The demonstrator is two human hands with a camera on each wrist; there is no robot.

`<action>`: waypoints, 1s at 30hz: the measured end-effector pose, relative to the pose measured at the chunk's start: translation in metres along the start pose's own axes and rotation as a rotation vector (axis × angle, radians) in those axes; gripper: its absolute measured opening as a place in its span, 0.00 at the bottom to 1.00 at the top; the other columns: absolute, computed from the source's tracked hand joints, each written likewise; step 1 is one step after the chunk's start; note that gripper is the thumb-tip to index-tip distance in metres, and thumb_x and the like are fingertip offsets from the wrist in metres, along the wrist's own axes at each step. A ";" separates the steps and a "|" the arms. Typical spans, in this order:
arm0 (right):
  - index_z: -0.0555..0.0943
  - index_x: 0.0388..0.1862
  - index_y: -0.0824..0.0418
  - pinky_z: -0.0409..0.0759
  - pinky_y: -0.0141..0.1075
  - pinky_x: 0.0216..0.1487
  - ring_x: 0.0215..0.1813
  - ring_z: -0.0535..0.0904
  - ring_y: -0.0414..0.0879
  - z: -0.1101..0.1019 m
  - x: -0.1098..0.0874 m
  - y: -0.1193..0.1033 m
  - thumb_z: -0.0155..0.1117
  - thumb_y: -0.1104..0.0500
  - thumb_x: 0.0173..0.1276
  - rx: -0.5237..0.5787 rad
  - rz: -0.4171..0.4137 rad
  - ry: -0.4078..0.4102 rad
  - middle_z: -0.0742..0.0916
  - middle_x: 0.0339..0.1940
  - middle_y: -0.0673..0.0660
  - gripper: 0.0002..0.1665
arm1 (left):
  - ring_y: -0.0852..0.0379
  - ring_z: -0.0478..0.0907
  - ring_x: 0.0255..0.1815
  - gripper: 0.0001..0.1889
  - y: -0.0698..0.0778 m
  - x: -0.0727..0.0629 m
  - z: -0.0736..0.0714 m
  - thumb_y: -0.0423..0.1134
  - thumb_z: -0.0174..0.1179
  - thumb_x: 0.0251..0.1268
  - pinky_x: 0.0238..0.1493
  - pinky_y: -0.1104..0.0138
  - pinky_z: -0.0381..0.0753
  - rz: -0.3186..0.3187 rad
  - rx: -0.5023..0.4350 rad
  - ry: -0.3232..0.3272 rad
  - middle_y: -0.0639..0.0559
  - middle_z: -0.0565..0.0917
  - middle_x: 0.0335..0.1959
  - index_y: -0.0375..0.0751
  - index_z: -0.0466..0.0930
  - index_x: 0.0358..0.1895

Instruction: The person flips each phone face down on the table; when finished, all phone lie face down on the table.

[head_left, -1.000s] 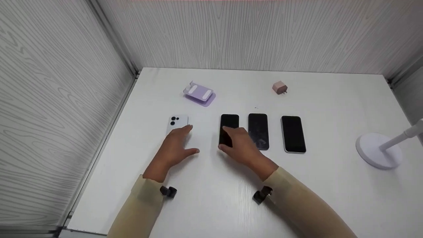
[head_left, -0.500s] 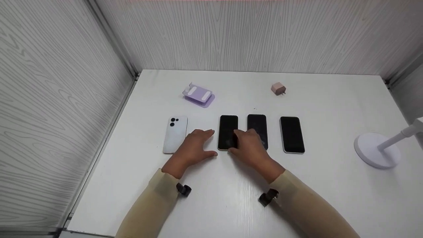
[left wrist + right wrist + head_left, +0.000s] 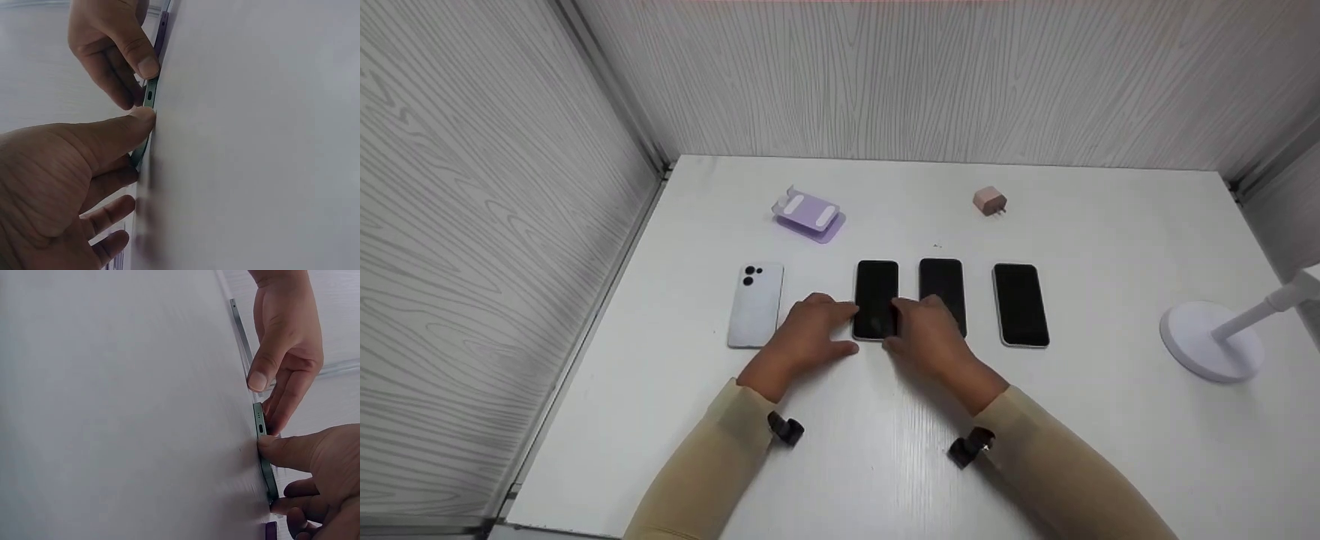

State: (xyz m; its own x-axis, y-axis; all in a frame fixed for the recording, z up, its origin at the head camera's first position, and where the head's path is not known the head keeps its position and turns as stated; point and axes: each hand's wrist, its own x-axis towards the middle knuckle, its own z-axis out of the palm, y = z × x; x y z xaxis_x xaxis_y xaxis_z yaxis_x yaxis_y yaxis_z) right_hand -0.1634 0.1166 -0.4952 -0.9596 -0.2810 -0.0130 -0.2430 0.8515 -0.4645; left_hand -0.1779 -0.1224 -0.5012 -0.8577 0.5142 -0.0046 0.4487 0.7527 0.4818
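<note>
A black-screened smartphone (image 3: 875, 300) lies face up between my hands. My right hand (image 3: 934, 337) holds its near right corner, with the thumb at the bottom edge and curled fingers along the right side. My left hand (image 3: 808, 334) touches its left side with a forefinger, while the thumb stands slightly apart, as the right wrist view shows. That view also shows the phone's greenish bottom edge (image 3: 260, 421) with a charging port. A second dark phone (image 3: 942, 276) is partly hidden behind my right hand. Left of my left hand lies a white phone (image 3: 756, 307), camera side up.
Another black-screened phone (image 3: 1021, 305) lies farther right. A folded purple phone stand (image 3: 810, 213) and a pink charger plug (image 3: 990, 201) sit toward the back. At the right stands a white round base (image 3: 1207, 349) with a post. Panels border the white table (image 3: 840, 465).
My left hand has moved right from over the white phone to the black smartphone's left side. My right hand has shifted from over the smartphone to its near right corner.
</note>
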 end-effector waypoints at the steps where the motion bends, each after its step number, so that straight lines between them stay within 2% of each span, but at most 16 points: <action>1: 0.78 0.76 0.68 0.85 0.56 0.63 0.66 0.82 0.65 0.000 0.000 0.000 0.81 0.55 0.68 0.011 0.003 0.002 0.91 0.60 0.68 0.41 | 0.39 0.77 0.71 0.33 0.000 0.001 0.000 0.45 0.76 0.70 0.75 0.45 0.74 0.002 0.011 0.006 0.43 0.87 0.67 0.40 0.80 0.75; 5: 0.77 0.79 0.65 0.88 0.56 0.57 0.66 0.82 0.63 0.002 0.001 0.001 0.81 0.54 0.68 0.055 0.016 0.009 0.93 0.55 0.66 0.43 | 0.38 0.80 0.68 0.30 -0.001 0.003 0.001 0.44 0.74 0.71 0.72 0.44 0.76 0.029 0.060 0.034 0.42 0.89 0.64 0.38 0.82 0.73; 8: 0.77 0.79 0.64 0.88 0.57 0.57 0.68 0.81 0.63 0.003 0.002 0.002 0.81 0.54 0.68 0.083 0.021 0.020 0.93 0.53 0.65 0.43 | 0.38 0.82 0.65 0.28 -0.002 0.004 0.001 0.42 0.74 0.70 0.70 0.45 0.78 0.051 0.078 0.059 0.41 0.91 0.61 0.37 0.84 0.71; 13: 0.76 0.80 0.60 0.85 0.59 0.60 0.67 0.83 0.64 0.002 0.001 0.002 0.80 0.55 0.69 0.180 0.051 0.026 0.88 0.64 0.69 0.43 | 0.37 0.83 0.64 0.27 -0.001 0.004 0.001 0.42 0.75 0.70 0.68 0.44 0.79 0.069 0.089 0.085 0.41 0.92 0.58 0.37 0.86 0.69; 16: 0.76 0.81 0.56 0.84 0.57 0.57 0.63 0.85 0.62 0.000 -0.001 0.000 0.79 0.55 0.69 0.250 0.073 0.037 0.86 0.65 0.70 0.43 | 0.37 0.83 0.64 0.26 -0.001 0.004 0.001 0.43 0.75 0.70 0.68 0.43 0.79 0.072 0.091 0.092 0.41 0.92 0.58 0.37 0.86 0.68; 19: 0.77 0.80 0.55 0.85 0.53 0.53 0.61 0.86 0.59 -0.002 -0.003 -0.003 0.79 0.56 0.69 0.320 0.083 0.060 0.88 0.63 0.67 0.41 | 0.38 0.83 0.64 0.26 -0.001 0.003 0.002 0.43 0.75 0.70 0.68 0.43 0.79 0.058 0.070 0.096 0.42 0.92 0.57 0.37 0.87 0.67; 24: 0.79 0.78 0.56 0.81 0.44 0.47 0.52 0.84 0.55 -0.004 -0.005 -0.005 0.78 0.59 0.71 0.444 0.073 0.099 0.90 0.56 0.61 0.37 | 0.39 0.83 0.64 0.26 -0.002 0.002 0.004 0.43 0.76 0.69 0.68 0.43 0.78 0.036 0.037 0.101 0.43 0.93 0.56 0.38 0.87 0.67; 27: 0.78 0.77 0.61 0.79 0.40 0.47 0.49 0.82 0.51 -0.004 -0.003 -0.003 0.77 0.60 0.73 0.517 0.081 0.101 0.91 0.57 0.60 0.35 | 0.39 0.83 0.65 0.26 -0.002 0.002 0.004 0.43 0.75 0.69 0.69 0.43 0.78 0.032 0.036 0.096 0.43 0.92 0.56 0.38 0.87 0.67; 30: 0.78 0.76 0.64 0.79 0.38 0.49 0.50 0.82 0.48 -0.004 -0.001 0.000 0.74 0.60 0.75 0.576 0.104 0.093 0.92 0.60 0.57 0.33 | 0.39 0.83 0.66 0.26 -0.002 0.001 0.003 0.43 0.75 0.69 0.70 0.44 0.78 0.027 0.026 0.095 0.42 0.92 0.57 0.38 0.87 0.68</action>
State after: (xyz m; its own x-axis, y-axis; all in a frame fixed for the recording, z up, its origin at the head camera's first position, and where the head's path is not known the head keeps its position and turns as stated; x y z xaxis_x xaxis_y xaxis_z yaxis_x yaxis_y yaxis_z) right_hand -0.1625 0.1182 -0.4919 -0.9891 -0.1463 -0.0185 -0.0558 0.4874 -0.8714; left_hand -0.1785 -0.1223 -0.5048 -0.8644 0.4944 0.0921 0.4777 0.7501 0.4573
